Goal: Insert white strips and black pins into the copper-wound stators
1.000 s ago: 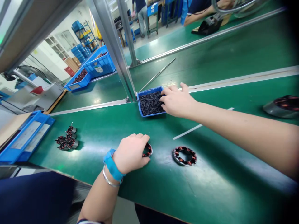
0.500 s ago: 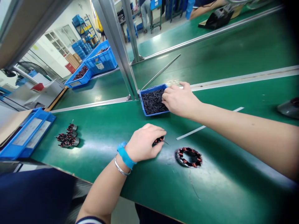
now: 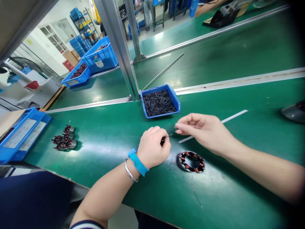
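Note:
My left hand (image 3: pixel 153 149) is closed around a small copper-wound stator (image 3: pixel 163 141), held just above the green belt with a thin wire lead sticking out to the right. My right hand (image 3: pixel 205 130) is level with it, thumb and forefinger pinched right at that lead's tip; what they pinch is too small to name. A small blue tray of black sleeves (image 3: pixel 159 101) sits just beyond both hands. A larger ring stator (image 3: pixel 190 161) with copper coils lies flat on the belt below my right wrist.
A cluster of small wound stators (image 3: pixel 63 140) lies at the left, near a blue flat tray (image 3: pixel 21 135). Blue bins (image 3: pixel 101 58) stand behind a metal post (image 3: pixel 119 47). A white strip (image 3: pixel 214 125), a thin rod (image 3: pixel 164 71) and a grey part (image 3: pixel 294 112) lie on the belt.
My right hand left the blue tray and came back toward me to meet the left. My left hand lifted the small stator off the belt and turned it up.

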